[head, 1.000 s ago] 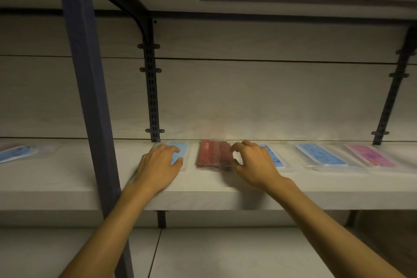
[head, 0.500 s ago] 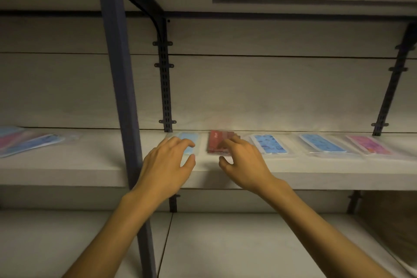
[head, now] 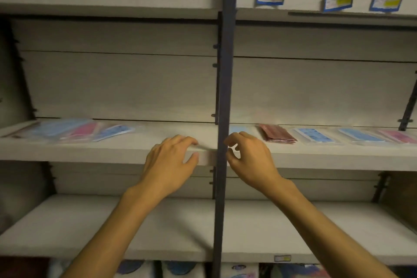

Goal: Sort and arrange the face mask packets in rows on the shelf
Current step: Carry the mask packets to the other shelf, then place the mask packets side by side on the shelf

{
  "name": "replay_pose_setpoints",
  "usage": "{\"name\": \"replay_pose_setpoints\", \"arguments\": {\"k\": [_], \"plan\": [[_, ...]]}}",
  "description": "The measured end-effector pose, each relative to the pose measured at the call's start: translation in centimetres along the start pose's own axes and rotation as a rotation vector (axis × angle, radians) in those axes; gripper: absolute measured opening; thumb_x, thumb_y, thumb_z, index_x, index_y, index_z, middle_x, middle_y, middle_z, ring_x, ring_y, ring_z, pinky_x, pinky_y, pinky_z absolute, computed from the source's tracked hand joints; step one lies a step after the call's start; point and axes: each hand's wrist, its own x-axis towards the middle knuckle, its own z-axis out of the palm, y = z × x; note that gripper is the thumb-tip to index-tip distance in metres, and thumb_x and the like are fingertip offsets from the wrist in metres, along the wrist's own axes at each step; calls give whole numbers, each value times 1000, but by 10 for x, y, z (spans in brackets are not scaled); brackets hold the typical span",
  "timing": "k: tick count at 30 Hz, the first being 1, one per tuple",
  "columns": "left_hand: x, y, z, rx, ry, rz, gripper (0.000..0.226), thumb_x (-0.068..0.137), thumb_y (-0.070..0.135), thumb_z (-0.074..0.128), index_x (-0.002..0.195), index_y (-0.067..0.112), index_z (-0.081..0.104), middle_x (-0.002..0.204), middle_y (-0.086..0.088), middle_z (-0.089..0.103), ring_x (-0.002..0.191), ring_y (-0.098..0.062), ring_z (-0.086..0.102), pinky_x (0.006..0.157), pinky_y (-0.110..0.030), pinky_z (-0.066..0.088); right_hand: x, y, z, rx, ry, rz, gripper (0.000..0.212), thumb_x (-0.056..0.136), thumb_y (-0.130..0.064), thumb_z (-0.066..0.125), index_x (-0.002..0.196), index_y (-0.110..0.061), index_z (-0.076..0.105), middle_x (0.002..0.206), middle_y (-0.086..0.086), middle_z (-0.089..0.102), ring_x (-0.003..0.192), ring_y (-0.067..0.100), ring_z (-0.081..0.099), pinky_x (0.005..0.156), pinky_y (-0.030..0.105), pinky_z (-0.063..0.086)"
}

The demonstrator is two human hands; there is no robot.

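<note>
Face mask packets [head: 276, 133] lie long axis toward the wall; left hand [head: 171, 160] and right hand [head: 248, 153] loosely curled, empty.

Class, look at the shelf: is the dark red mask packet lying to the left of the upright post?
No, the dark red mask packet lies right of the upright post.

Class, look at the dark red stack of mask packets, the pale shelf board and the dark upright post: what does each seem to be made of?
Dark red stack of mask packets: probably clear glossy plastic wrap; faint sheen.
Pale shelf board: likely matt wood-look laminate; faint grain.
Dark upright post: seemingly painted metal; thin, straight, even colour.
</note>
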Motion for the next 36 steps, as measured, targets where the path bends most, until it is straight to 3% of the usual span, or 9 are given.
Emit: {"name": "replay_pose_setpoints", "arguments": {"k": [7,14,24,31,36], "plan": [[-22,-98,-44,30,-39,-56,41,100,44,46,139,33,48,141,5,52,124,-19,49,100,-38,39,20,-93,46,9,-65,-8,32,95,-32,58,126,-23,62,122,-4,64,101,14,63,86,31,54],[-26,-201,-64,67,-47,-119,44,100,46,45,142,34,45,146,5,47,130,-18,45,103,-36,35,70,-161,117,-46,-132,-34,35,94,-38,54,126,-26,60,118,-3,64,100,19,63,87,40,52],[13,-357,-89,78,-80,-193,33,98,43,50,128,33,56,130,6,58,117,-18,53,97,-39,46,150,-241,230,-22,-178,-10,34,92,-33,55,125,-25,60,119,-3,64,105,22,61,86,35,48],[44,-463,-100,46,-9,-252,24,92,42,59,113,32,64,113,3,63,99,-17,59,86,-39,51,192,-289,295,46,-171,10,33,90,-30,58,122,-24,63,117,-2,66,102,20,62,87,35,50],[56,-528,-96,47,27,-358,37,90,42,63,122,27,62,125,-4,60,111,-23,56,92,-40,50,213,-314,328,85,-157,51,29,88,-27,61,115,-21,67,108,-3,68,98,17,62,80,34,53]]}}
